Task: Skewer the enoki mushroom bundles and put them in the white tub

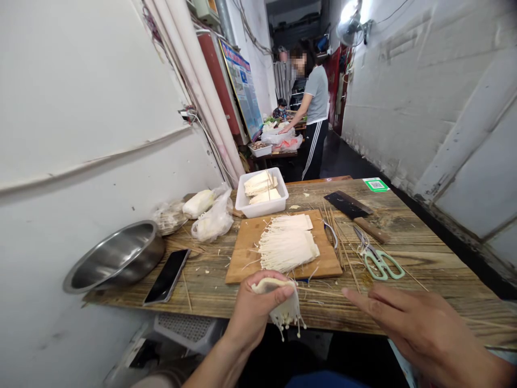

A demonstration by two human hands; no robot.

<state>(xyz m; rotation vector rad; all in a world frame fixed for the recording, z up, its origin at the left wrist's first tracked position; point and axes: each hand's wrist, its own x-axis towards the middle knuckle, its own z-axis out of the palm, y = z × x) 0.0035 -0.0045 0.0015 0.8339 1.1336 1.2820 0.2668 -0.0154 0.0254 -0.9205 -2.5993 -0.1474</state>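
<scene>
Pinched between the thumb and fingers of my left hand (258, 302) is a flat bunch of enoki mushrooms (287, 311), its thin stems and small caps hanging down over the table's front edge. A bamboo skewer (319, 291) runs from the bunch's upper edge to my right hand (407, 318), whose fingers are closed on it. Whether its tip is inside the mushrooms is hidden. Just beyond my hands, more flat enoki bunches (288, 248) lie on a wooden cutting board (246, 248). A white plastic tub (262, 208) behind the board holds skewered enoki bunches (262, 186).
Right of the board lie loose skewers (343, 248), green-handled scissors (382, 264) and a cleaver (355, 213). At left are a phone (167, 277), a steel bowl (117, 256) and bagged mushrooms (214, 221). A person (317, 102) stands at a farther table.
</scene>
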